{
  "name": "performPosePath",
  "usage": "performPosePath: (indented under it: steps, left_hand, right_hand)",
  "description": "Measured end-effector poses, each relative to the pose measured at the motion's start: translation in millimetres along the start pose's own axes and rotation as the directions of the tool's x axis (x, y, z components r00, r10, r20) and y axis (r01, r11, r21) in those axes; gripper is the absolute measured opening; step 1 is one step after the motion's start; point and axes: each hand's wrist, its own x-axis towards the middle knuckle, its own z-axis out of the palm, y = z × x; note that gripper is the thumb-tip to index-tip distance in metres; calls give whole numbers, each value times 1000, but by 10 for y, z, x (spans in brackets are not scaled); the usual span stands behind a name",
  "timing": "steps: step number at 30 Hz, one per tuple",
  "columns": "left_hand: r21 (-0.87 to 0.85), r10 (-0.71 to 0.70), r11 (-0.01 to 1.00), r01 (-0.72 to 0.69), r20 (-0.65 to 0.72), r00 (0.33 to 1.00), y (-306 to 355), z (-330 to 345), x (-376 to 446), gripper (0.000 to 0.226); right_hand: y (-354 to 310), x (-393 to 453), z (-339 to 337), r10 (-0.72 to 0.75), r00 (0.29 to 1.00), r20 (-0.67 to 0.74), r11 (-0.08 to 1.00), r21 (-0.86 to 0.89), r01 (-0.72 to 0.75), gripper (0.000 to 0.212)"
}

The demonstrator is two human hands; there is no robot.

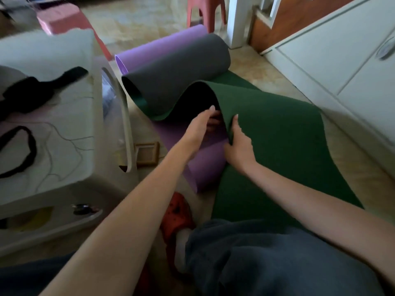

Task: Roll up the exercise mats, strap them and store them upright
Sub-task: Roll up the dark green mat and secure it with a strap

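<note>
A dark green mat [277, 146] with a grey underside lies along the floor, and its left edge is lifted into a fold. My right hand [239, 146] grips that folded edge. My left hand [199, 127] reaches under the fold, fingers against the dark underside. The mat's far end is curled into a loose grey roll [177, 71]. A purple mat [205, 165] lies beneath, its far end also curled [158, 50]. Black straps [32, 90] lie on a white plastic stool at left.
The white stool [64, 129] stands close on the left, a pink stool [64, 18] behind it and a red stool [205, 11] at the back. White cabinets [342, 60] line the right side. My knee in blue trousers [267, 257] and a red shoe [177, 214] are at the bottom.
</note>
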Motion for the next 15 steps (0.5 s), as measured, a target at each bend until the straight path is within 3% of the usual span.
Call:
performPosePath:
  steps: [3,6,9,12,13,15]
  left_hand:
    - [318,-221,934,164,152,963,-238,-264,-336,67]
    - [598,-331,789,140,222,917,-490,-182,-527,60]
    - [627,-162,778,34,148,976,-653,6,-541,38]
    - [522,57,853,11,-114,992,-456,-7,-450,35]
    - [486,115,874,-12,-182,977,-315,-69,-417,36]
    - [438,206,896,-72,-267,941,28,-238,-331,35]
  right_hand:
    - [-233,149,-236,15,999,-37,1000,23,-14,82]
    - [-579,204,-383,-36,997,-67,999,-25,35,79]
    - [-918,272,-475,-166,984,-70,986,-41,163,75]
    - [-1157,330,-575,-283,959,-3,946,161,280,70]
    - [-1191,310,-592,-300,951,72,932,234,276,71]
    - [-1169,222,-563,-355,895,271,934,135,330,76]
